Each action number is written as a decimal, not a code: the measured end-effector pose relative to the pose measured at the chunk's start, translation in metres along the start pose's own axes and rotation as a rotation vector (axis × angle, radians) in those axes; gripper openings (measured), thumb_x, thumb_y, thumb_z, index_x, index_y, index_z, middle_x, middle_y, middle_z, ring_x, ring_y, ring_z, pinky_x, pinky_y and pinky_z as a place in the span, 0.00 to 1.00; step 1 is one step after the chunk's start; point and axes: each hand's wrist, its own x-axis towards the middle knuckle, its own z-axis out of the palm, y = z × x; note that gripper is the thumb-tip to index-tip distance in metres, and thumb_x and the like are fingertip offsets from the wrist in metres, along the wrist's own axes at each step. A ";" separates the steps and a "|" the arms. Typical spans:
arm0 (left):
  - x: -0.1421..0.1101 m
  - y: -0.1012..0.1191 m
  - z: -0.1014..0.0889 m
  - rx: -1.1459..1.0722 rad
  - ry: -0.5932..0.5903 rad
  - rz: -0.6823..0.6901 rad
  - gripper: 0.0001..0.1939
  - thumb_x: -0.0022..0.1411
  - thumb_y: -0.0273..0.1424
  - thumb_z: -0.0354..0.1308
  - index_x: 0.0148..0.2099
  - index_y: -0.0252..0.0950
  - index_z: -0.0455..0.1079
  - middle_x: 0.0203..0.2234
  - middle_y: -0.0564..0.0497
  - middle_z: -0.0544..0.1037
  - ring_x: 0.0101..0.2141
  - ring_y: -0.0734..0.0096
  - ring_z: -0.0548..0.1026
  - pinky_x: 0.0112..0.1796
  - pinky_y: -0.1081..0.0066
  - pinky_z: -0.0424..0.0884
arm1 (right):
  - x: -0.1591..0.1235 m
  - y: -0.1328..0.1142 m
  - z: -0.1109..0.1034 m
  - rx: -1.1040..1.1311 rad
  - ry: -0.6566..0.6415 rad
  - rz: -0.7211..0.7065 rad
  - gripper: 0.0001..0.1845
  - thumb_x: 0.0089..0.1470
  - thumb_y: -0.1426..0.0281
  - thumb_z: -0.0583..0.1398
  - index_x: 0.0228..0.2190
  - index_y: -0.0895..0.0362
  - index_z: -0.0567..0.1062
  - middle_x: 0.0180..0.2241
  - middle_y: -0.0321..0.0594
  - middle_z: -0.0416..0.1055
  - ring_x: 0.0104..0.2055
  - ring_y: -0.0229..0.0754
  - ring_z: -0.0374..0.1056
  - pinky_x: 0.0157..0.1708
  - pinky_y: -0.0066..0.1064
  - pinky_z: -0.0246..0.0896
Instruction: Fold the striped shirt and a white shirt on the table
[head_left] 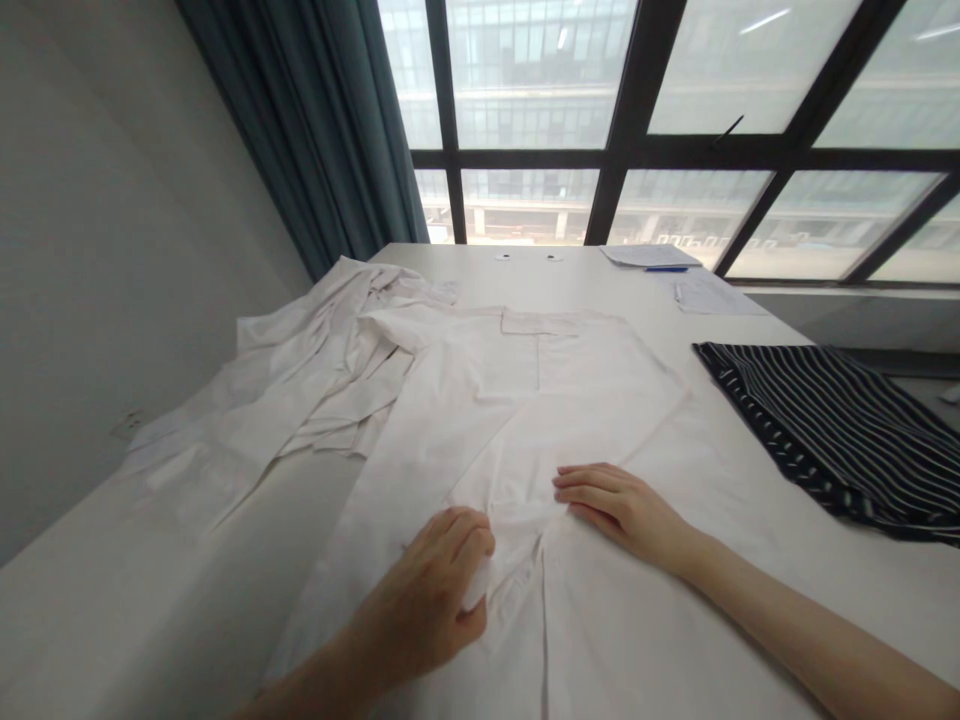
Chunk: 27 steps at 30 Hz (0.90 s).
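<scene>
A white garment [592,400], shirt- or coat-like with a front opening, lies spread on the table with its neck end away from me. My left hand [427,580] is curled around some of its cloth, left of the opening, with white fabric showing between thumb and fingers. To the right of the opening, my right hand [622,510] rests palm down on the cloth, fingers stretched toward the left. Small creases run through the fabric between my two hands.
More crumpled white cloth [315,350] lies at the left of the white table [472,270]. A black-and-white striped cloth [840,430] is at the right. Papers [649,256] and a blue pen [666,269] are at the far edge, before windows and a blue curtain [315,110].
</scene>
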 end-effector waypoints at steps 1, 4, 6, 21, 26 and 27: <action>0.000 -0.001 -0.001 -0.016 0.009 -0.007 0.16 0.49 0.17 0.50 0.40 0.38 0.60 0.38 0.46 0.71 0.42 0.61 0.70 0.45 0.61 0.72 | 0.000 0.000 0.000 -0.005 0.001 -0.004 0.13 0.65 0.69 0.53 0.45 0.54 0.76 0.47 0.45 0.76 0.53 0.42 0.70 0.51 0.37 0.68; 0.001 -0.004 -0.003 -0.072 0.068 -0.028 0.09 0.60 0.18 0.46 0.38 0.38 0.60 0.36 0.48 0.72 0.39 0.65 0.72 0.40 0.66 0.73 | 0.000 -0.001 0.000 -0.022 0.013 -0.022 0.13 0.65 0.70 0.52 0.48 0.54 0.73 0.48 0.46 0.76 0.53 0.41 0.70 0.51 0.37 0.67; 0.001 -0.006 -0.003 -0.107 0.100 -0.031 0.08 0.64 0.20 0.45 0.40 0.38 0.60 0.36 0.48 0.72 0.39 0.67 0.72 0.41 0.67 0.73 | 0.000 -0.002 -0.001 -0.039 0.021 -0.068 0.14 0.65 0.70 0.52 0.49 0.54 0.72 0.50 0.46 0.75 0.53 0.41 0.69 0.52 0.37 0.66; -0.004 0.007 0.004 0.066 -0.043 0.025 0.17 0.47 0.26 0.65 0.37 0.38 0.61 0.44 0.44 0.70 0.48 0.52 0.67 0.51 0.51 0.67 | 0.001 0.000 0.003 -0.002 -0.042 -0.142 0.13 0.66 0.71 0.51 0.48 0.55 0.72 0.46 0.44 0.76 0.52 0.39 0.69 0.53 0.36 0.63; -0.005 0.010 0.006 0.076 -0.046 0.029 0.18 0.46 0.28 0.64 0.38 0.38 0.60 0.45 0.42 0.69 0.50 0.50 0.67 0.52 0.47 0.66 | 0.001 0.000 0.005 -0.001 0.025 -0.070 0.12 0.66 0.70 0.52 0.46 0.55 0.73 0.43 0.44 0.77 0.47 0.40 0.72 0.49 0.37 0.66; -0.005 0.010 0.006 0.078 -0.048 0.032 0.18 0.45 0.29 0.64 0.38 0.38 0.60 0.45 0.42 0.69 0.50 0.49 0.66 0.53 0.46 0.65 | 0.001 0.000 0.005 0.002 0.038 -0.055 0.11 0.66 0.70 0.52 0.45 0.54 0.73 0.42 0.44 0.77 0.46 0.41 0.72 0.47 0.37 0.67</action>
